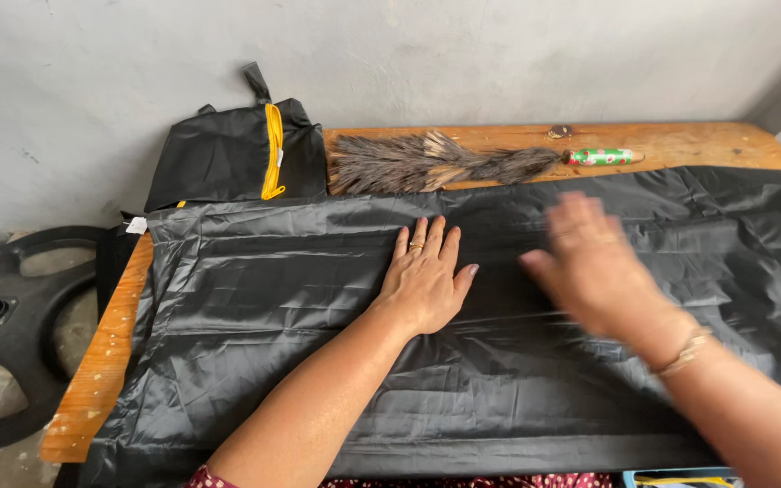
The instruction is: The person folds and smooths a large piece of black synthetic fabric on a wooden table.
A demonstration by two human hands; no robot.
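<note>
A large sheet of shiny black fabric lies spread over a wooden table, creased in long folds. My left hand presses flat on it near the middle, fingers together, a ring on one finger. Just to the right, my right hand is over the fabric, fingers extended and blurred by motion. A thin bracelet sits on that wrist. Neither hand grips anything.
A black bag with a yellow zipper leans on the grey wall at the table's back left. A feather duster with a green patterned handle lies along the back edge. A black wheel-like ring lies on the floor at left.
</note>
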